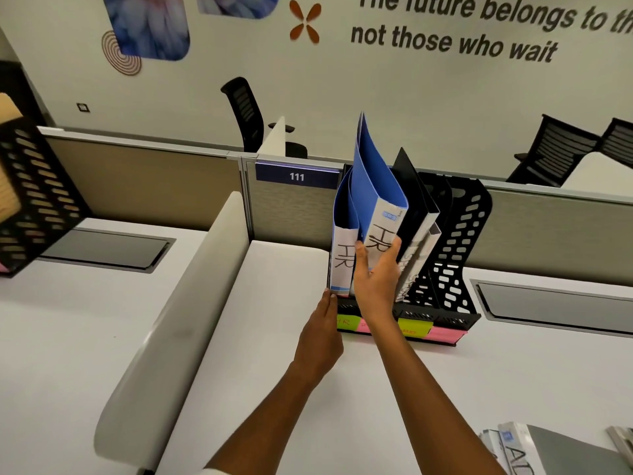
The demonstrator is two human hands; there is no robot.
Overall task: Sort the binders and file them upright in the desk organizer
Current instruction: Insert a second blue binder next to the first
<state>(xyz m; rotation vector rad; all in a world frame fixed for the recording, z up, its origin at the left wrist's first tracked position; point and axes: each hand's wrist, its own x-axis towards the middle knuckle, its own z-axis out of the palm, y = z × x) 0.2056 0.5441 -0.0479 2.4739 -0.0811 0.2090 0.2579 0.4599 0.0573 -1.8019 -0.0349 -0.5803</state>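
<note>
A black perforated desk organizer (460,241) stands on the white desk against the partition, with coloured sticky labels (412,328) along its front. Two blue binders marked HR stand in its left slot. My right hand (375,275) grips the spine of the taller blue binder (376,186), thumb on its left side. Straight fingers of my left hand (322,334) touch the bottom corner of the shorter blue binder (342,255). A black binder (411,200) leans upright in the slot to the right. The far right slots hold nothing.
Several grey binders (534,454) lie flat at the desk's bottom right corner. Another black organizer (34,200) sits at the far left on the neighbouring desk, beyond a white divider (191,303). Cable flaps (555,303) are set into the desk. Black chairs stand behind the partition.
</note>
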